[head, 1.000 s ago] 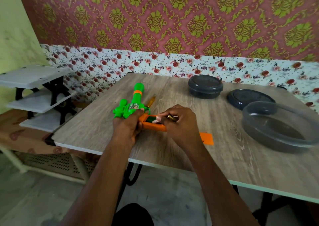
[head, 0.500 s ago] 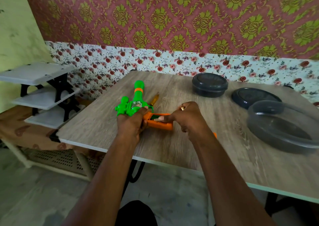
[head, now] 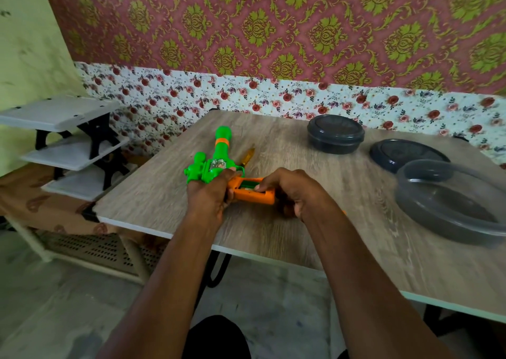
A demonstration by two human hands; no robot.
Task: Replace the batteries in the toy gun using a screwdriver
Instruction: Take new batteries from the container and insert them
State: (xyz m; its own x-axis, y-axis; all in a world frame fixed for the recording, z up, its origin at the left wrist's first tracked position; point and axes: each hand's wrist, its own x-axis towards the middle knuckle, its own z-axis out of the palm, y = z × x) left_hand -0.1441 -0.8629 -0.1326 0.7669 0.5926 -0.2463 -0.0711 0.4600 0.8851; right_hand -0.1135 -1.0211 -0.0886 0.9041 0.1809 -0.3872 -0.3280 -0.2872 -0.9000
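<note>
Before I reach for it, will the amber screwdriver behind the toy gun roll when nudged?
Probably, sideways: the screwdriver looks slim and rounded, lying flat on the smooth table. Likely light and stiff, given its amber plastic-looking handle.

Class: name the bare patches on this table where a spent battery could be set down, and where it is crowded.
Bare: the table between the screwdriver and the closed container; the near strip between the right hand and the clear bowl. Crowded: round the toy gun and the right side.

Left hand [head: 208,198] grips toy gun [head: 219,153]; right hand [head: 297,193] holds orange handle [head: 254,197], fingertip [head: 259,187] in battery compartment [head: 247,185]
</note>
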